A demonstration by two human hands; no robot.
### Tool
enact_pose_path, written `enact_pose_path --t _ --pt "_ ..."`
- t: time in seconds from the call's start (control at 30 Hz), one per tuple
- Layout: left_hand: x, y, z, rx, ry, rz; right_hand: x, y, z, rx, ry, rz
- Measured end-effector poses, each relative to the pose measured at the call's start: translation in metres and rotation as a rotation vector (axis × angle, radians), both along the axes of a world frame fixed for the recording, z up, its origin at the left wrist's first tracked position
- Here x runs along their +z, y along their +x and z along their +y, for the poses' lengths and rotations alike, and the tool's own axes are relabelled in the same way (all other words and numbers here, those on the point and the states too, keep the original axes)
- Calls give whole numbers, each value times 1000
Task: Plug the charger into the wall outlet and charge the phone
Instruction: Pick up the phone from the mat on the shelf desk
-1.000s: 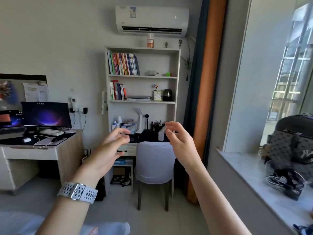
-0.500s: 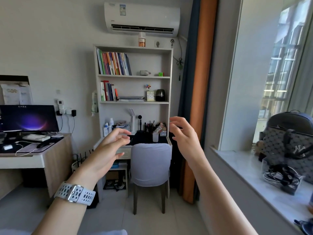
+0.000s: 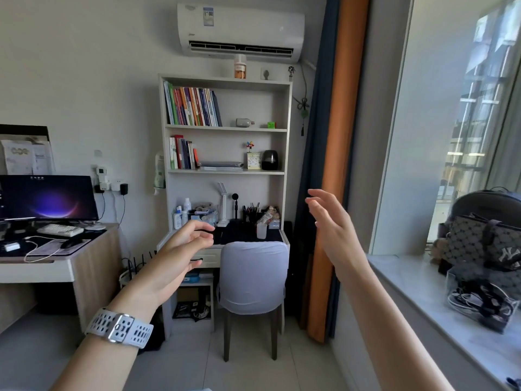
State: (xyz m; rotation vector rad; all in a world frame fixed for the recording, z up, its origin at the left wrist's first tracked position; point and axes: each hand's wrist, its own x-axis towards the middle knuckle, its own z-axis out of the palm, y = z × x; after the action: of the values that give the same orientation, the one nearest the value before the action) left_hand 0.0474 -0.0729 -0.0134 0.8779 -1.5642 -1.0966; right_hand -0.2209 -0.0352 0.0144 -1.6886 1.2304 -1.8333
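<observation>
My left hand (image 3: 180,255) is raised in mid-air with loosely curled fingers and holds nothing; a white watch sits on its wrist. My right hand (image 3: 331,224) is up beside it with fingers spread and relaxed, also empty. A wall outlet (image 3: 111,185) with several plugs in it sits on the far wall, left of the bookshelf. On the left desk (image 3: 93,258) lie a small white charger block (image 3: 11,246) and a white cable (image 3: 42,249). I cannot make out a phone.
A monitor (image 3: 48,197) and keyboard stand on the left desk. A bookshelf desk (image 3: 225,153) with a grey chair (image 3: 252,277) is straight ahead. Orange curtain (image 3: 338,136) and a window sill (image 3: 423,300) with bags and a box of cables are on the right.
The view has turned right, so the left desk slid toward the left edge. My right hand opened its fingers and moved right, away from my left hand.
</observation>
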Motion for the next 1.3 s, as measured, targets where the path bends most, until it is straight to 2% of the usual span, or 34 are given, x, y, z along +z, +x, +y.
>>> enact_pose_path --t 0.13,0.3,0.5,0.7,0.93,1.3 --pt "-15 1 -9 -25 5 -4 -21 -2 -2 -19 42 -38" --pt "-66 -6 -24 -56 113 -93 -60 -3 -25 -58 183 -41" --pt "-108 -11 -77 -20 229 -99 -103 -19 -77 -88 302 -58" --pt "-136 -28 -169 32 316 -98 -122 -39 -172 -38 342 -47" --pt "-137 -66 -296 147 406 -59 -131 -74 -305 58 413 42" --pt "-159 -49 -408 352 501 58 -158 -65 -468 179 456 51"
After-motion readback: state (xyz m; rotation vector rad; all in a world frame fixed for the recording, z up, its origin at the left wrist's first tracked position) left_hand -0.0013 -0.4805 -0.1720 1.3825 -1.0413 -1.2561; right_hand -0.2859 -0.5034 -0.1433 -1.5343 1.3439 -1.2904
